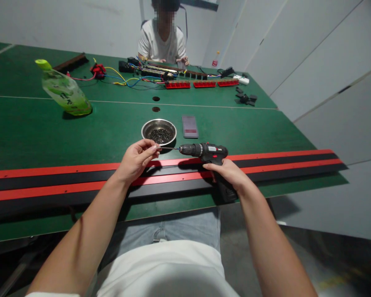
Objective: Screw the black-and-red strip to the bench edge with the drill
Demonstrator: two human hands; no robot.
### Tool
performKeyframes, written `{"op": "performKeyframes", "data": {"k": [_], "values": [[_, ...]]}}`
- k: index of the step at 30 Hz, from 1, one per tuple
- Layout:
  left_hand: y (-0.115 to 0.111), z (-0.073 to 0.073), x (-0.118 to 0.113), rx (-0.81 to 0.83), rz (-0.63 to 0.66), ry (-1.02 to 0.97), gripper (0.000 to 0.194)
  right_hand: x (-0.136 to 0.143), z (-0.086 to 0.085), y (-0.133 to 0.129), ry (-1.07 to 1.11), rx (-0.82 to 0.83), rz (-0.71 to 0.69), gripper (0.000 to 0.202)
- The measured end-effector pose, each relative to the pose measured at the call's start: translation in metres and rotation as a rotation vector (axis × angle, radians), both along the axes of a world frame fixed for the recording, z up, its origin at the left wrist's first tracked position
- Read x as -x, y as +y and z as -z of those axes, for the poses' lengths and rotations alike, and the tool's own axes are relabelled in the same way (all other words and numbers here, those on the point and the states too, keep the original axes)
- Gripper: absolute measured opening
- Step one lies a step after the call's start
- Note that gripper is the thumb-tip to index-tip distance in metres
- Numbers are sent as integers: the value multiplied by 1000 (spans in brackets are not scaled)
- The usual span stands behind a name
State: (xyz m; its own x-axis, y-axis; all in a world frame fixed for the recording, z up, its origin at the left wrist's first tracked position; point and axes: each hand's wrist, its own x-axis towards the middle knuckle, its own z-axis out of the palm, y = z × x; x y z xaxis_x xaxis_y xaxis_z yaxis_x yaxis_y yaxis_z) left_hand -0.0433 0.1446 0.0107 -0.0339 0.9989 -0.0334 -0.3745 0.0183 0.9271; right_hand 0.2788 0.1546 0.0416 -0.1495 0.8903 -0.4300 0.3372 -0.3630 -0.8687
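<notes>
My right hand point(230, 174) is wrapped round the grip of a black cordless drill point(214, 153), whose chuck points left. A long thin bit point(170, 148) sticks out of the chuck. At its far end the fingers of my left hand point(140, 156) are pinched together; whatever small piece they may hold at the tip is too small to name. Just behind the bit stands a metal bowl point(144, 134) with many small dark screws point(160, 136) inside. Below both hands, long red and black strips point(92, 185) lie side by side along the table's near edge.
On the green table point(117, 128) are a grey box point(190, 126) right of the bowl and a tilted green bottle point(66, 93) at left. Wires, red parts point(177, 85) and black pieces point(245, 98) lie farther back. A person point(162, 41) sits across the table.
</notes>
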Motion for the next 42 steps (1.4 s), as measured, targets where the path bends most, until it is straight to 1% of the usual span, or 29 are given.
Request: {"op": "performKeyframes", "data": {"k": [5,8,10,12,14,18,20,22,25,28,30,32,36,42], "values": [[1,2,-1,-161,-120,297,31,2,-1,0,-32,3,19,37],[1,1,-2,-185,-187,415,31,2,-4,-2,-45,-7,19,36],[0,1,-3,-182,-191,441,30,1,-6,-3,-37,-25,26,35],[-2,1,-5,-169,-170,470,28,-2,-9,-6,-56,-38,39,33],[-4,2,-6,-164,-132,535,26,-9,-13,-9,-123,-51,47,32],[-6,7,-12,-217,-9,767,20,-29,-25,-12,-303,-132,34,28],[-6,9,-18,-278,49,872,18,-40,-36,-14,-408,-169,-5,29],[-7,10,-25,-336,104,965,16,-48,-51,-15,-547,-211,-51,31],[-10,10,-39,-380,189,1086,13,-51,-78,-16,-834,-354,-97,34],[-17,10,-51,-447,244,1140,11,-44,-102,-20,-1133,-463,-158,39],[-23,11,-56,-474,254,1159,11,-37,-114,-23,-1239,-506,-201,41],[-28,12,-59,-464,250,1179,11,-30,-123,-26,-1287,-535,-230,40],[-34,13,-59,-462,257,1172,10,-20,-133,-29,-1336,-580,-272,39],[-33,15,-57,-478,281,1110,9,-6,-141,-34,-1411,-680,-340,43]]}}
